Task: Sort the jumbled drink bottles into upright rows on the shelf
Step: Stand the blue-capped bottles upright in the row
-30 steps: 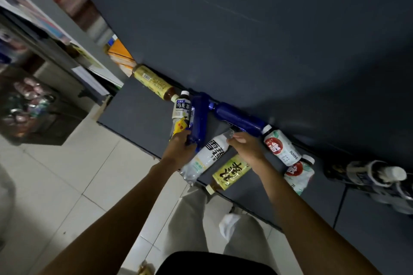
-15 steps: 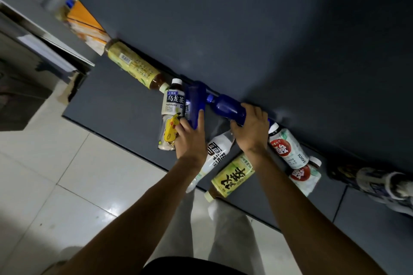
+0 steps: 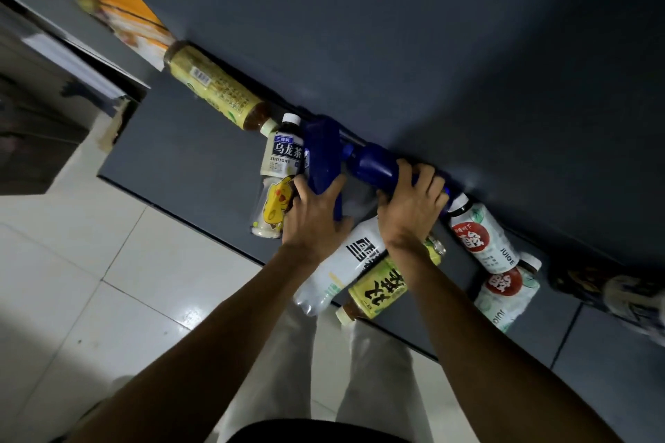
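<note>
Hands: left hand (image 3: 316, 216) grips blue bottle (image 3: 322, 151), right hand (image 3: 410, 209) grips second blue bottle (image 3: 374, 165) | Risk: lifting may roll adjacent oolong bottle (image 3: 277, 176) off shelf (image 3: 172, 155) edge.

The right hand (image 3: 410, 207) hides the blue bottle's (image 3: 374, 165) base; blurred bottles (image 3: 619, 295) are cut off at right.

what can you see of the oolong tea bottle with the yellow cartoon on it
The oolong tea bottle looks like clear plastic with a white cap, dark liquid at the neck, a cream label with dark characters and a blue tag, and a yellow cartoon figure lower down. It lies on its side on the dark shelf, cap toward the back wall. A blue bottle lies against one side, and the left hand, gripping that blue bottle, sits against its lower part.
</note>
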